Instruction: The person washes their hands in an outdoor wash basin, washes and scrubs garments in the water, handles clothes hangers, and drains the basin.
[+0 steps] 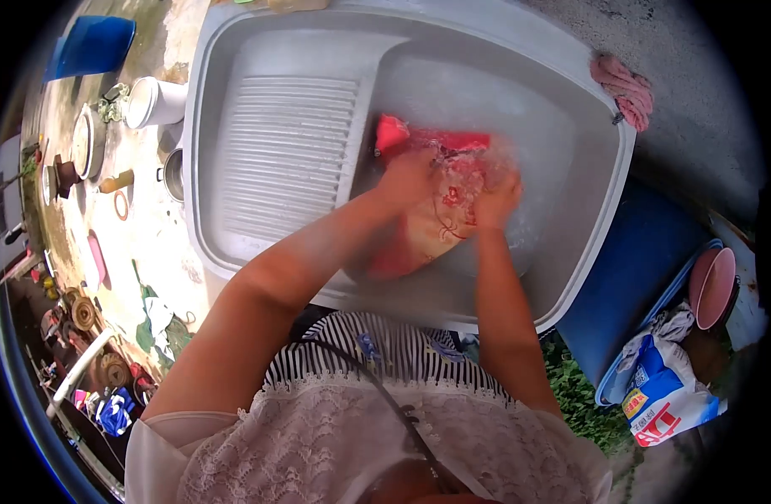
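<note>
A wet red and yellow cloth with a red printed pattern lies in the deep basin of a grey washing sink. My left hand grips its left side, fingers closed and partly blurred. On the other side, my right hand is closed on the cloth's right edge. Clear water splashes over the fabric between both hands. Some of the cloth's lower part hangs below my left forearm.
A ribbed washboard forms the sink's left part. A pink rag hangs over the right rim. At right are a blue barrel, a pink basin and a printed plastic bag. A white bucket stands left.
</note>
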A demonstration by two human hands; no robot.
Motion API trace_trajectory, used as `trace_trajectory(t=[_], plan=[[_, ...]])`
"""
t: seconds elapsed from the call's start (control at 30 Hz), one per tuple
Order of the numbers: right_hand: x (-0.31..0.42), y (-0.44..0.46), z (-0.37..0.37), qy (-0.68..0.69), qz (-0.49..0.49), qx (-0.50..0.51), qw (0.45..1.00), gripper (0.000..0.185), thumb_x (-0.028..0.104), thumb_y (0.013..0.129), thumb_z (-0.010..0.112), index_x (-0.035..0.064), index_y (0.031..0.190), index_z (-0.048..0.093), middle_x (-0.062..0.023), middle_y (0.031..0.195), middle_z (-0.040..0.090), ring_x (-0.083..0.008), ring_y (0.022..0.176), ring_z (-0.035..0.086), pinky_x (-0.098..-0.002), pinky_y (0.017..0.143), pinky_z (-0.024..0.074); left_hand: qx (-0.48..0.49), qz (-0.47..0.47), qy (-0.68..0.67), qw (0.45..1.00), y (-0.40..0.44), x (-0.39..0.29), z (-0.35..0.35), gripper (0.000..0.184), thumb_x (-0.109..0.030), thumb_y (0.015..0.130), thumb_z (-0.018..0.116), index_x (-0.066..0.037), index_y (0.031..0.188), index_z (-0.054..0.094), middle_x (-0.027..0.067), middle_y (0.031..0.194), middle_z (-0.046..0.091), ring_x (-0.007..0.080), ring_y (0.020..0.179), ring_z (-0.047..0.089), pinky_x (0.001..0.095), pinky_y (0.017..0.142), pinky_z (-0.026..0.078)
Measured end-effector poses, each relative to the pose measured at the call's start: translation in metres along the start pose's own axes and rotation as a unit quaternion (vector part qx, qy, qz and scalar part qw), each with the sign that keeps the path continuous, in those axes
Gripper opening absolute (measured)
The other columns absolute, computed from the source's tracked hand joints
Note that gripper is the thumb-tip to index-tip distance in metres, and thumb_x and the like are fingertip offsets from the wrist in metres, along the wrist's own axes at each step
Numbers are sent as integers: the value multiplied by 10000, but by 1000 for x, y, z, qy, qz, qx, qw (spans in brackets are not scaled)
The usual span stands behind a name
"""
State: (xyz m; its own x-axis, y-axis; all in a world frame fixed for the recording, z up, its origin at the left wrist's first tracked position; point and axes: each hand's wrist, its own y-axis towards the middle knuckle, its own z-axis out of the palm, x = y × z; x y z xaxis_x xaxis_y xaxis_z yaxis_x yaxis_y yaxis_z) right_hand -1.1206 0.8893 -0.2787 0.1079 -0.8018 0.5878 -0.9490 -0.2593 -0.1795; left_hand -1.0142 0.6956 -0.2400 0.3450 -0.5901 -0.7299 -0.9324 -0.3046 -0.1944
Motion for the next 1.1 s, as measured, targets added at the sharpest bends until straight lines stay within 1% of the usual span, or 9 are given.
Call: trace_trajectory(t=[0.17,0.23,0.33,0.5,0.6,0.7,0.73,0.9,1.1], plan=[[88,-15,-5,373,88,209,900,450,151,993,735,40,1396,567,-99,1238,664,-183,1075,639,-323,896,545,-12,-317,-490,812,-24,-40,-34,841,-655,1055,510,-68,1629,330,180,1518,552,295,1408,545,433,1142,471],[180,-51,-55,401,42,278,872,348,176,1024,713,42,1321,593,-60,1172,663,-129,1010,633,-276,837,547,81,-343,-726,591,-34,-62,-99,659,-610,1104,419,-109,1527,491,147,1519,539,307,1389,533,432,1147,458],[260,-78,-102,431,-20,381,818,293,226,1038,703,48,1250,607,-40,1140,657,-125,989,633,-279,833,546,85,-278,-779,556,-59,-50,-159,576,-552,1085,521,-124,1469,551,124,1436,614,248,1295,616,422,1069,520],[300,-59,-72,191,-255,294,901,251,296,1038,649,105,1198,683,-59,1250,685,-243,1067,677,-399,854,575,-81,-212,-549,805,-108,4,-220,606,-593,1005,570,-165,1431,617,153,1450,632,289,1173,707,549,1020,538],[306,-19,9,105,-315,205,921,294,336,1031,609,167,1245,719,-78,1383,657,-347,1200,648,-515,1001,522,-86,-328,-100,935,-122,26,-258,507,-481,1008,591,-128,1363,675,150,1364,692,335,1209,684,528,1073,499],[290,-48,61,-19,-358,116,926,342,348,1031,587,189,1302,721,-77,1439,632,-370,1321,581,-550,1136,427,-382,-285,112,872,-101,66,-202,493,-469,989,608,-95,1291,719,116,1288,731,370,1282,625,529,1141,423],[292,-61,75,-79,-380,69,919,355,347,1032,583,188,1318,719,-75,1444,630,-367,1355,559,-550,1168,396,-361,-252,-101,892,-105,40,-213,456,-449,991,618,-99,1258,735,95,1348,703,410,1348,557,571,1169,358],[249,-105,67,32,-424,85,901,246,216,923,634,78,1111,710,-102,1385,627,-356,1389,500,-541,1203,337,-359,34,118,925,-140,34,-154,271,-217,882,708,-126,1137,705,114,1203,687,397,1146,602,561,998,418],[300,-15,108,-69,-436,55,896,161,221,936,638,96,1029,675,-113,1316,635,-349,1338,518,-566,1223,291,-239,-96,221,941,-39,60,-207,172,-224,901,661,-124,1037,690,91,1172,660,353,1179,574,565,1068,364]])
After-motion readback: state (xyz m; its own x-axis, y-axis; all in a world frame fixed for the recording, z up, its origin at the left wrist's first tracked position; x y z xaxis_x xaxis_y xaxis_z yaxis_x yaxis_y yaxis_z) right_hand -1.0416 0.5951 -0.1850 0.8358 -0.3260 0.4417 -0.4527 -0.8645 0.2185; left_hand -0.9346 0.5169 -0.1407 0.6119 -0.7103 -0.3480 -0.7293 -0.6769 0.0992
